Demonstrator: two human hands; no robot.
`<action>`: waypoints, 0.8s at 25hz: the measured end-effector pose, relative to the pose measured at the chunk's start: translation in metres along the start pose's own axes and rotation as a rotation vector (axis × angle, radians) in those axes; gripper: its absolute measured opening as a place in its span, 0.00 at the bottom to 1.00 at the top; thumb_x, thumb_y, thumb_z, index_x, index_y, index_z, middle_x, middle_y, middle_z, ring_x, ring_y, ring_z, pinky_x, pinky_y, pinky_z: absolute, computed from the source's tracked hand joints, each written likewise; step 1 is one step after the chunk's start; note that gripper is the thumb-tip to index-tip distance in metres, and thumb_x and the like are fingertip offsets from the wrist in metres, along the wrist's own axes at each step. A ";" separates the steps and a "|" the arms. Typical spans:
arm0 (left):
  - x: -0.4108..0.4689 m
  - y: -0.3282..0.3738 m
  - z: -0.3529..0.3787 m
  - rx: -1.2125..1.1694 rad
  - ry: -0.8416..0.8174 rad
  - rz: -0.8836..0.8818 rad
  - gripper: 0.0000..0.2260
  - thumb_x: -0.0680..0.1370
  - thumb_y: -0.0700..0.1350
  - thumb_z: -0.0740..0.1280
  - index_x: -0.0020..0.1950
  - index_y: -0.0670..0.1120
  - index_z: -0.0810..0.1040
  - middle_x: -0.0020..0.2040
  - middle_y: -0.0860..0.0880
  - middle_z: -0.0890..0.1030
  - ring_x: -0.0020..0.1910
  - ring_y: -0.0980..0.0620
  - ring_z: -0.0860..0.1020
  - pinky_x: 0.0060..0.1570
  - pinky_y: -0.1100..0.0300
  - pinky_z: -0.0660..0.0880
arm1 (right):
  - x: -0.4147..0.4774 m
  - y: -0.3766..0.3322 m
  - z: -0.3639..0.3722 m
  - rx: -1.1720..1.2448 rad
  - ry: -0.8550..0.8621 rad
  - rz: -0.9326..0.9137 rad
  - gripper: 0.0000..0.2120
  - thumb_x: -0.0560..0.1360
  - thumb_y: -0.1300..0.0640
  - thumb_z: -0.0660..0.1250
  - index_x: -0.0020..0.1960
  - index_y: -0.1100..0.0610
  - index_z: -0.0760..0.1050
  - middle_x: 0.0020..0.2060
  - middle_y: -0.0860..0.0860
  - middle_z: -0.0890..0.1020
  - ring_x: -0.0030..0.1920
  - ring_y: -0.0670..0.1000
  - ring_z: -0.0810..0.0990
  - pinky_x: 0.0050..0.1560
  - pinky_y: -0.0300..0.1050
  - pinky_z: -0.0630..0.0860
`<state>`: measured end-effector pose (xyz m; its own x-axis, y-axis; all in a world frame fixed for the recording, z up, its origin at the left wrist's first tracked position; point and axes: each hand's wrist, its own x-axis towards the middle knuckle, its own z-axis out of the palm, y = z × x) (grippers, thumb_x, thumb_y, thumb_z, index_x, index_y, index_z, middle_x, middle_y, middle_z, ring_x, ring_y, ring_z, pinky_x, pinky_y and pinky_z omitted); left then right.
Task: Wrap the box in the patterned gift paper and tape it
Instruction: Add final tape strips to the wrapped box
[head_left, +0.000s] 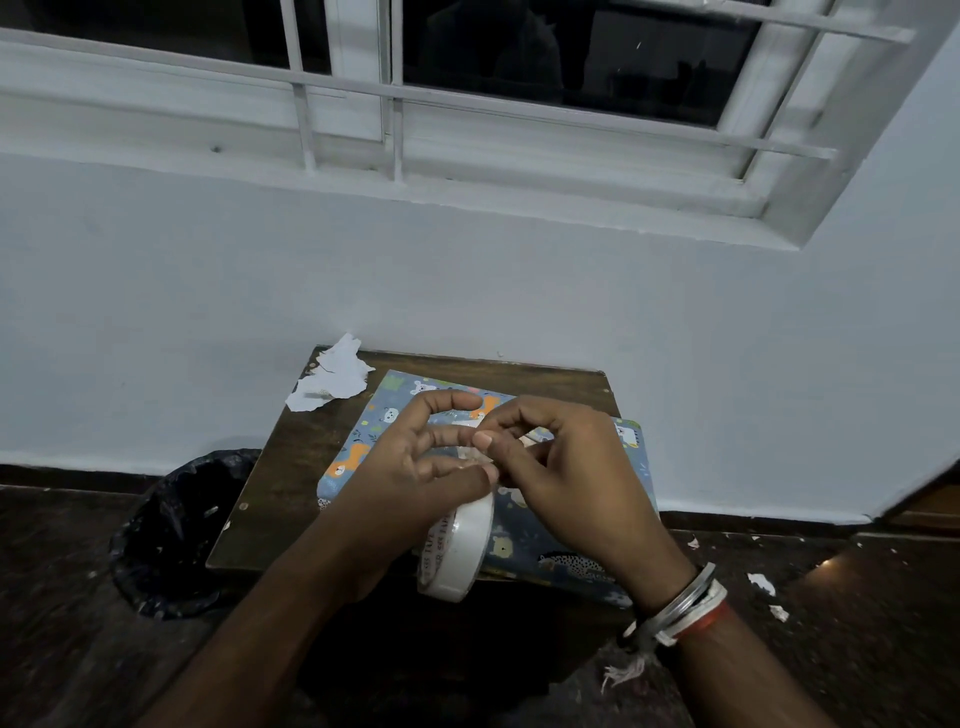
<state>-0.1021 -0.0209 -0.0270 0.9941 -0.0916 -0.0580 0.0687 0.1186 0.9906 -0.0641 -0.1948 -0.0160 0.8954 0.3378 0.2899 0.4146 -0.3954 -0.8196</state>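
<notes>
The box (540, 551), covered in blue gift paper with cartoon animals, lies flat on a small dark wooden table (291, 467). Above it my left hand (415, 467) grips a roll of clear tape (457, 551), held on edge with the fingers curled round its upper part. My right hand (566, 467) pinches at the tape's rim between thumb and forefinger, close against my left thumb. Both hands hide the middle of the box.
Torn white paper scraps (332, 382) lie at the table's far left corner. A bin lined with a black bag (176, 530) stands on the floor left of the table. Small paper bits (763, 584) lie on the dark floor at right. A wall and barred window stand behind.
</notes>
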 end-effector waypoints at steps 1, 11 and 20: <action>0.000 0.000 0.001 0.005 0.013 -0.007 0.22 0.76 0.33 0.73 0.63 0.54 0.76 0.55 0.46 0.85 0.50 0.46 0.86 0.46 0.57 0.82 | 0.000 -0.001 0.001 -0.014 0.010 -0.044 0.05 0.80 0.55 0.71 0.46 0.49 0.82 0.39 0.44 0.84 0.35 0.49 0.85 0.38 0.53 0.82; 0.000 0.000 0.009 -0.135 0.087 0.000 0.22 0.78 0.28 0.66 0.66 0.51 0.74 0.53 0.42 0.87 0.45 0.42 0.86 0.42 0.52 0.82 | -0.001 -0.004 0.005 0.047 0.163 -0.073 0.04 0.79 0.62 0.72 0.48 0.56 0.84 0.42 0.42 0.84 0.38 0.47 0.86 0.36 0.50 0.85; -0.002 -0.001 0.013 -0.065 0.093 -0.018 0.28 0.75 0.28 0.71 0.66 0.57 0.75 0.55 0.46 0.87 0.52 0.43 0.86 0.58 0.47 0.79 | 0.002 -0.001 -0.003 -0.038 0.131 -0.025 0.03 0.77 0.58 0.75 0.47 0.52 0.87 0.39 0.41 0.87 0.40 0.44 0.86 0.43 0.47 0.84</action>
<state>-0.1054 -0.0332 -0.0264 0.9960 -0.0024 -0.0897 0.0887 0.1818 0.9793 -0.0621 -0.1966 -0.0127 0.8974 0.2345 0.3738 0.4404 -0.4211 -0.7929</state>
